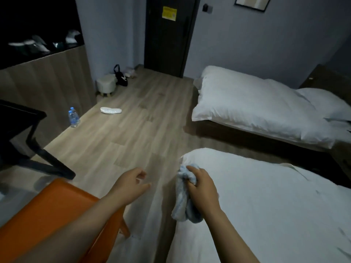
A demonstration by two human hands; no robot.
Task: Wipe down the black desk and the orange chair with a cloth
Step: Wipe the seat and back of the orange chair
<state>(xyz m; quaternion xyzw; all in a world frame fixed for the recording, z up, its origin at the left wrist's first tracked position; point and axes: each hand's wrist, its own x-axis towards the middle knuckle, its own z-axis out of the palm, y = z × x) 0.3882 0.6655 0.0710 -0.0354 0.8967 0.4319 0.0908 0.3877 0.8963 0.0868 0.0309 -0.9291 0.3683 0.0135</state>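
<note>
Right hand: fingers curled round a bunched pale-blue cloth, which hangs below the fist against the corner of the near white bed. Left hand: fingers loosely curled, holding nothing, held above the wood floor, with its forearm crossing the orange chair at lower left. Black desk: at the left edge, its angled leg reaching the floor just beyond the chair. Two water bottles: upright on the floor near the desk. White slipper: lying flat, farther out. Small pale stool and black bag: by the wall. Second white bed: right, near a dark door.
</note>
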